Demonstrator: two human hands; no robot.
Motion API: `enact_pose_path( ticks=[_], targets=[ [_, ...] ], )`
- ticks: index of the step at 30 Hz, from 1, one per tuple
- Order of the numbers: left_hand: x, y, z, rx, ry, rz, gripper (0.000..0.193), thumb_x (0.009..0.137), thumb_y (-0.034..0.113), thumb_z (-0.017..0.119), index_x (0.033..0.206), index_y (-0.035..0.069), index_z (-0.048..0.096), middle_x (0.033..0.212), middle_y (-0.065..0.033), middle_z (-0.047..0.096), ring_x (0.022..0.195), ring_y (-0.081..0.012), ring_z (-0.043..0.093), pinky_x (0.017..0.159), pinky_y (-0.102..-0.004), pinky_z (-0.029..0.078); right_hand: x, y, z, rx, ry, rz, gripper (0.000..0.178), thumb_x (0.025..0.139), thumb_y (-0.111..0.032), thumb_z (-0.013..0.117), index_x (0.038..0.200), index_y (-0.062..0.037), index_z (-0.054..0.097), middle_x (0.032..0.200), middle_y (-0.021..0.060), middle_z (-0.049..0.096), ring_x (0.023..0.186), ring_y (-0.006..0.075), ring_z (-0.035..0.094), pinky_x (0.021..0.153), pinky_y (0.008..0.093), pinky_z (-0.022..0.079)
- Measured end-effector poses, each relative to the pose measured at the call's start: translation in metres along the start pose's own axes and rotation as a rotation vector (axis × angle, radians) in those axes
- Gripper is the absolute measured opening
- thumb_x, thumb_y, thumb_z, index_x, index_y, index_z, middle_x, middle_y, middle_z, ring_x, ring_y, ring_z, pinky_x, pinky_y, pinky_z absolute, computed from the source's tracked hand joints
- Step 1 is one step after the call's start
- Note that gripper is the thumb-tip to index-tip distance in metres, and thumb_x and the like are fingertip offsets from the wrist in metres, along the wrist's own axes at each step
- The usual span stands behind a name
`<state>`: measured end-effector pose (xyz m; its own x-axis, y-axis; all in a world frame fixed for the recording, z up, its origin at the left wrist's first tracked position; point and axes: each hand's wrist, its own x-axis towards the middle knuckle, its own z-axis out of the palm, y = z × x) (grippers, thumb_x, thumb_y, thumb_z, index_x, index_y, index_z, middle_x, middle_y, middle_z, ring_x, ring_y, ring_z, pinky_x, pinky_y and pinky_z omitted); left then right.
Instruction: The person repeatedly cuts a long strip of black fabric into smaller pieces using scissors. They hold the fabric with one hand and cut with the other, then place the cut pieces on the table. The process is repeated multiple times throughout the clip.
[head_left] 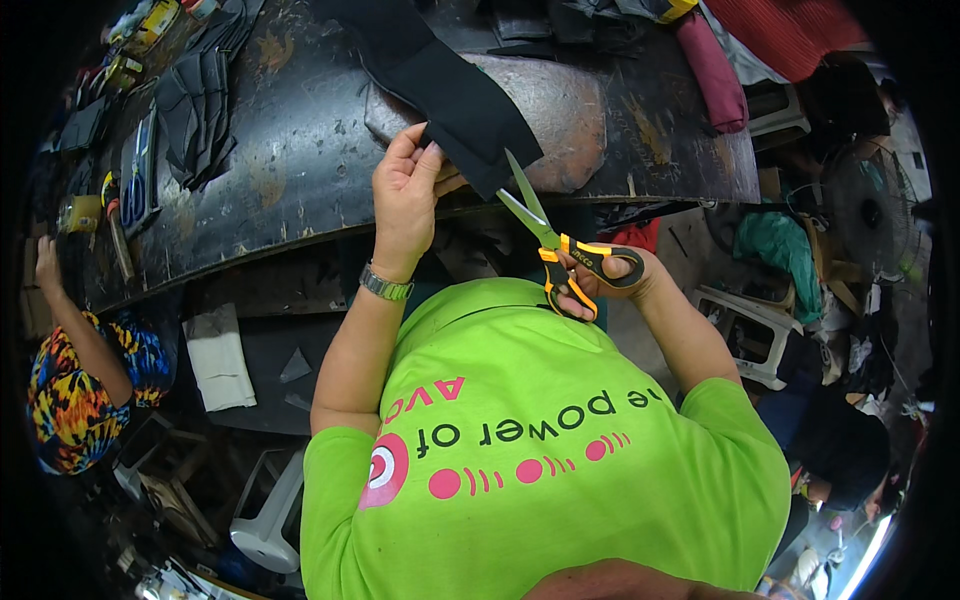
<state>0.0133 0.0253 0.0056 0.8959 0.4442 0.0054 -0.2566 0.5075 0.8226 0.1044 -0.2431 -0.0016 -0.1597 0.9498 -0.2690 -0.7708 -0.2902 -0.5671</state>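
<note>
My left hand (407,190) pinches the near edge of a long strip of black fabric (455,95) between thumb and fingers. The strip stretches away over the dark table (290,130). In my right hand (610,272) is a pair of scissors (545,232) with orange and black handles, my fingers through the loops. Its blades are spread apart at the strip's near end, the tips by the cloth's corner. Whether they touch the fabric I cannot tell. Under the strip lies a worn, shiny brownish board (560,120).
Stacked dark fabric pieces (195,110), blue-handled scissors (138,180) and a hammer (115,225) lie at the table's left. A rolled maroon cloth (712,75) sits on the right. Another person's arm (85,330) is at far left. White plastic stools (745,335) and a fan (868,210) stand around.
</note>
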Motion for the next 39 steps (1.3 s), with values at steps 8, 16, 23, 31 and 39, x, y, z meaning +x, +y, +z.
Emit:
enact_pose_path(
  ticks=[8, 16, 23, 31, 39],
  targets=[
    [-0.001, -0.001, 0.005, -0.009, -0.009, -0.014, 0.021, 0.100, 0.009, 0.046, 0.117, -0.001, 0.051, 0.106, -0.0105, 0.066, 0.094, -0.0187, 0.068, 0.081, -0.0318, 0.058, 0.005, 0.003, -0.002, -0.002, -0.031, -0.021, 0.077, 0.073, -0.060, 0.073, 0.122, -0.0051, 0.050, 0.088, 0.0137, 0.061, 0.068, 0.0183, 0.060, 0.062, 0.0300, 0.050],
    [-0.003, 0.002, 0.007, -0.048, -0.013, -0.040, 0.021, 0.100, 0.010, 0.047, 0.117, -0.002, 0.051, 0.106, -0.0107, 0.066, 0.094, -0.0191, 0.068, 0.080, -0.0318, 0.058, 0.010, 0.007, -0.007, 0.017, -0.007, -0.015, 0.075, 0.073, -0.060, 0.073, 0.123, -0.0078, 0.050, 0.088, 0.0147, 0.061, 0.071, 0.0198, 0.060, 0.064, 0.0306, 0.049],
    [-0.001, 0.000, 0.003, -0.007, -0.005, -0.032, 0.021, 0.100, 0.010, 0.047, 0.117, -0.001, 0.051, 0.105, -0.0097, 0.066, 0.092, -0.0174, 0.068, 0.080, -0.0320, 0.058, 0.008, 0.007, -0.006, 0.083, -0.031, -0.024, 0.075, 0.073, -0.060, 0.073, 0.123, -0.0088, 0.050, 0.084, 0.0135, 0.060, 0.069, 0.0211, 0.060, 0.061, 0.0297, 0.047],
    [0.001, -0.001, 0.001, 0.005, 0.006, 0.003, 0.022, 0.100, 0.009, 0.046, 0.118, -0.002, 0.051, 0.104, -0.0103, 0.066, 0.092, -0.0174, 0.068, 0.080, -0.0312, 0.058, 0.003, 0.004, -0.003, 0.019, -0.015, 0.003, 0.083, 0.071, -0.062, 0.073, 0.126, -0.0055, 0.047, 0.083, 0.0129, 0.060, 0.067, 0.0185, 0.060, 0.059, 0.0291, 0.047],
    [-0.003, 0.000, 0.006, -0.004, -0.008, -0.044, 0.021, 0.100, 0.010, 0.046, 0.116, -0.002, 0.051, 0.105, -0.0125, 0.066, 0.092, -0.0196, 0.069, 0.080, -0.0322, 0.059, 0.012, 0.007, -0.008, 0.059, -0.047, -0.054, 0.087, 0.071, -0.066, 0.071, 0.131, -0.0083, 0.047, 0.083, 0.0111, 0.060, 0.066, 0.0167, 0.058, 0.059, 0.0276, 0.045]
  ],
)
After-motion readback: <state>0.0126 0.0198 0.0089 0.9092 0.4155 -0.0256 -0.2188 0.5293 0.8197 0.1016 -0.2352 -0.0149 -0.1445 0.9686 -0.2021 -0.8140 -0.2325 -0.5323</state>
